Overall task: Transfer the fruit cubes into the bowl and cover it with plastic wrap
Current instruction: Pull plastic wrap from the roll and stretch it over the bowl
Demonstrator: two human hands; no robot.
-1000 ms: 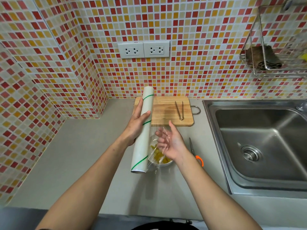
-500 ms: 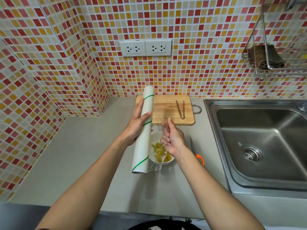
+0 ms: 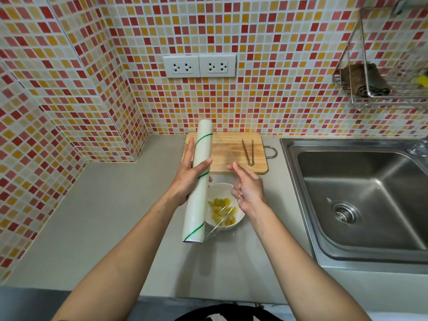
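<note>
On the grey counter (image 3: 97, 228), just near of the board (image 3: 231, 156), sat the white bowl (image 3: 234, 224) with the yellow fruit cubes (image 3: 222, 209) already in it. Over the bowl hung a crinkled edge of clear wrap (image 3: 220, 218), running from the roll (image 3: 199, 181) towards the right hand (image 3: 249, 188). That hand hovered above the bowl's right rim, fingers curled in, thumb and forefinger raised; a bit of film showed at the lower fingers, though how firmly they pinched it, I couldn't tell. The left hand (image 3: 187, 179) was wrapped round the middle of the roll, thumb over the top, fingers stretched along its far-left side. The roll, white with thin green stripes, was held off the counter, lengthwise from near to far, its near end just left of the bowl and its far end over the board's left edge. On the board lay metal tongs (image 3: 248, 152), right of centre. Further right, the steel sink (image 3: 361, 205). Far up on the tiled wall, two sockets (image 3: 199, 66), and to the right a wire rack (image 3: 379, 66) holding a dark cloth (image 3: 363, 82).
</note>
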